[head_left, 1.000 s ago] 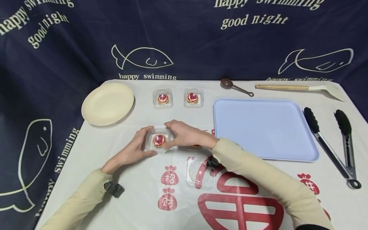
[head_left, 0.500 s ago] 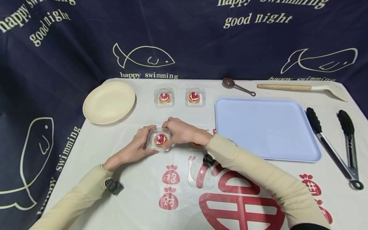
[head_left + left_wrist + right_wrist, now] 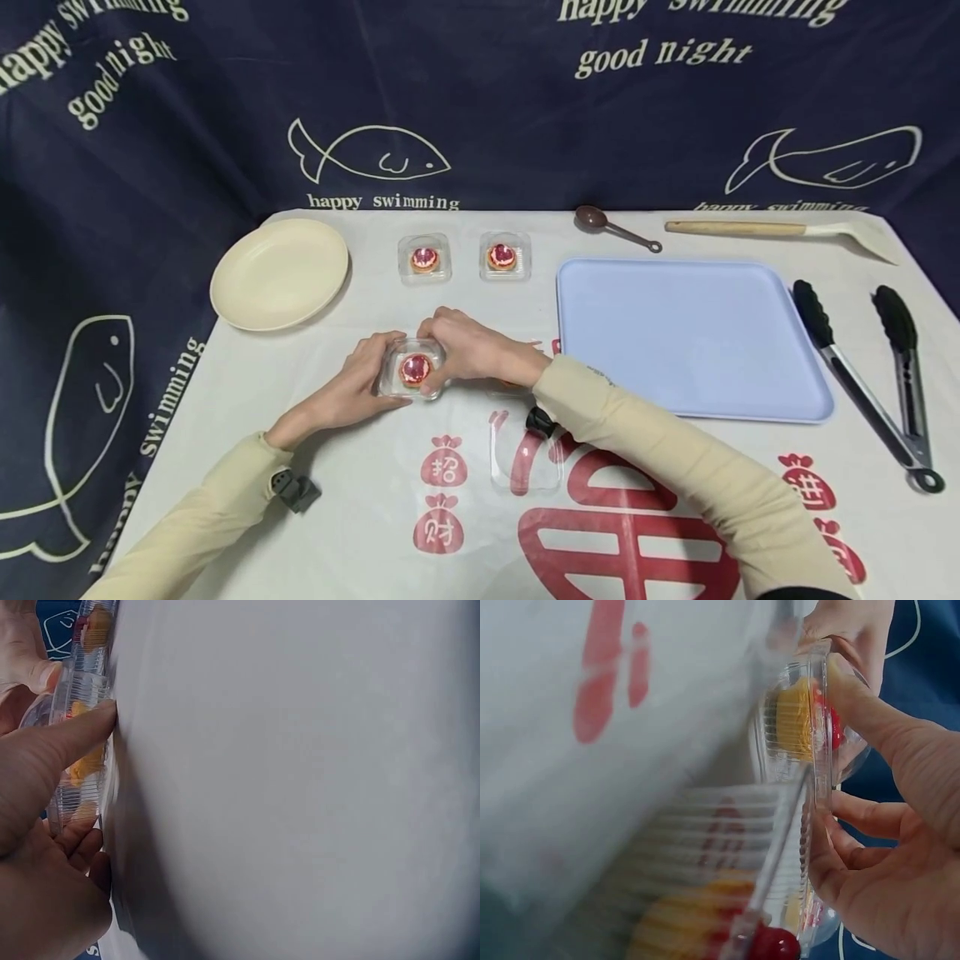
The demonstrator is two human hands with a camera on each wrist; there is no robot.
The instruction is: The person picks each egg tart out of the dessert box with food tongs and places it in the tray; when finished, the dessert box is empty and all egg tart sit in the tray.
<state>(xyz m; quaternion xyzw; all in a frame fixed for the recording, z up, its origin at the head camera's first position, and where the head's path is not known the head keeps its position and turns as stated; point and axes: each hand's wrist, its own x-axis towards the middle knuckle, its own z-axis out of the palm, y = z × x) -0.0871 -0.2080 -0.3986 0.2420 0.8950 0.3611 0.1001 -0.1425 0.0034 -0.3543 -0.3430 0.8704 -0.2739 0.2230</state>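
A clear plastic box with a lid (image 3: 415, 348) stands mid-table, a small fruit tart (image 3: 415, 369) with a red top inside it. Around its left side my left hand (image 3: 348, 392) grips it, thumb along the near side and fingers at the far corner. My right hand (image 3: 476, 350) holds the right side, its thumb over the lid's rim (image 3: 821, 712) and its fingers along the edge. Below the right wrist sits another tart box (image 3: 727, 847), mostly hidden in the head view. A loose clear lid (image 3: 525, 467) lies nearer me, partly behind the right sleeve.
Two more boxed tarts (image 3: 424, 260) stand at the back. A cream plate (image 3: 281, 275) is at the far left. To the right lie a blue tray (image 3: 690, 333), black-tipped tongs (image 3: 870, 400), a brown measuring spoon (image 3: 615, 227) and a wooden-handled spatula (image 3: 750, 228).
My right hand has shifted slightly left over the box's far edge and lid rim. The left hand keeps its grip, and the box stays in nearly the same place.
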